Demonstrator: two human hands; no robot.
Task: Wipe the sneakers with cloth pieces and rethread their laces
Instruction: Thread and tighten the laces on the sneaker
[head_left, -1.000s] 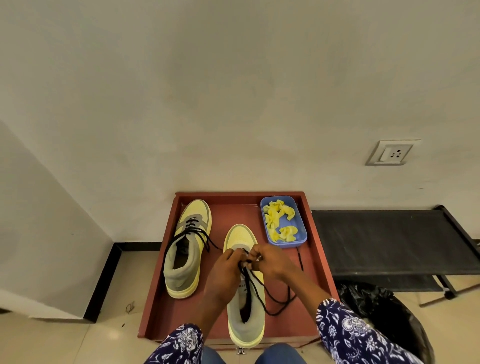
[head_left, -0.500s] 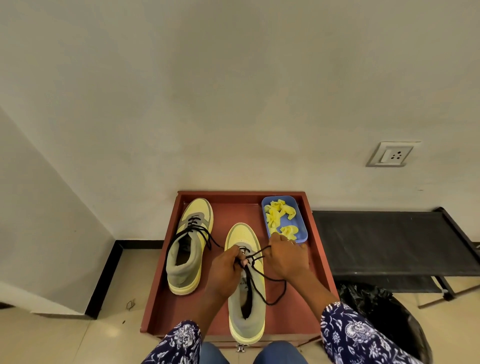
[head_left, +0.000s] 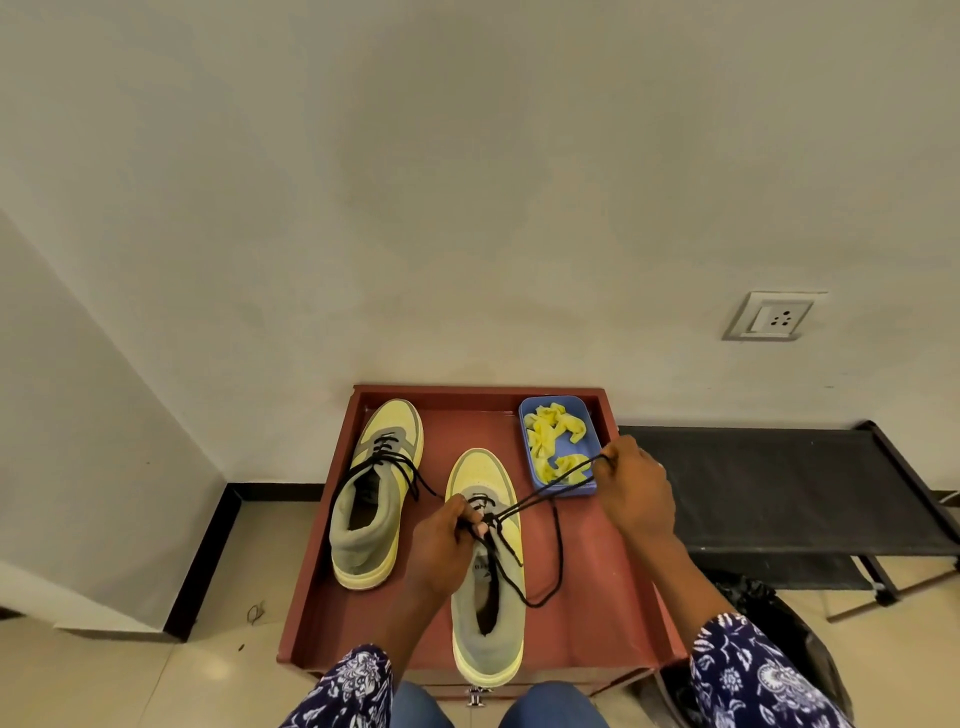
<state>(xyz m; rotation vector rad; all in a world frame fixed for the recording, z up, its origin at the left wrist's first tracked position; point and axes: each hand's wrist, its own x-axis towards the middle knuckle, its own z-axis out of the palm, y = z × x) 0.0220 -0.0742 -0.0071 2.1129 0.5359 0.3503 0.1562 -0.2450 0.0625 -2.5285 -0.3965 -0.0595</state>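
Threading the lace (head_left: 540, 493) through the near sneaker (head_left: 487, 571).
Left hand (head_left: 441, 545) pinching eyelets steady; right hand (head_left: 631, 486) pinching lace, drawing slack beyond the sneaker's toe.

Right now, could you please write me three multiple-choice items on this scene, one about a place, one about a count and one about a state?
1. Where does the blue tray of yellow cloth pieces sit?
A. In the far right corner of the red tray
B. On the black rack
C. Inside a sneaker

2. How many sneakers stand in the red tray?
A. One
B. Two
C. Three

3. What is the right hand doing?
A. Lying flat on the tray
B. Wiping with a cloth
C. Pinching the black lace and pulling it taut

Answers:
1 A: the blue tray lies against the red tray's far right walls.
2 B: the left sneaker and the near sneaker are the only two.
3 C: the lace runs straight from the right hand to the near sneaker's eyelets, where the left hand holds it.
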